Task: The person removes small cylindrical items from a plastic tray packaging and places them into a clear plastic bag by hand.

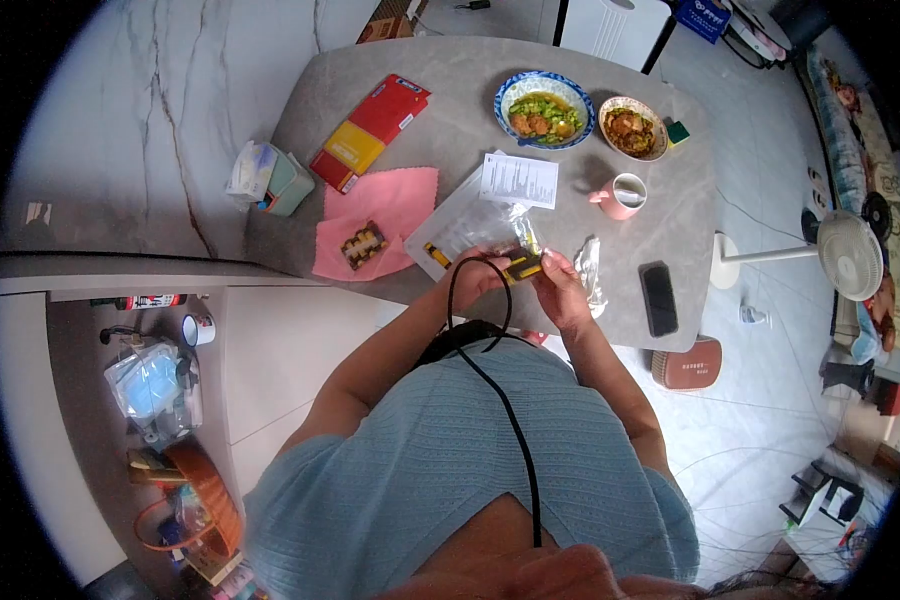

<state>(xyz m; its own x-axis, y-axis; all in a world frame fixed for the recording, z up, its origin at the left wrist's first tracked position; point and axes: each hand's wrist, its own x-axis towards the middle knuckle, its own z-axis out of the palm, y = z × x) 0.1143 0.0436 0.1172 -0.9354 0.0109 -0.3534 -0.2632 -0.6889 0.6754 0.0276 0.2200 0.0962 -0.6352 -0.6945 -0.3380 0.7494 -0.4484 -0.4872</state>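
Observation:
Near the table's front edge, my left hand (478, 278) and my right hand (564, 288) grip a small black-and-yellow object (522, 266) between them. Its exact kind is too small to tell. Just beyond my fingers lies a clear plastic bag (460, 228), with a printed white sheet (520, 181) on its far end. Another small yellow-and-black piece (436, 255) shows at the bag's left side. Further left, a pack of small yellow-and-dark cylinders (363, 245) rests on a pink cloth (395, 195). A crumpled clear wrapper (591, 275) lies right of my right hand.
A red-and-yellow packet (370, 133) and a tissue box (288, 184) are at the left. Two bowls of food, a blue-rimmed one (500, 107) and a smaller one (660, 145), stand behind a pink mug (625, 205). A phone (658, 299) lies right. A black cable (515, 425) hangs before me.

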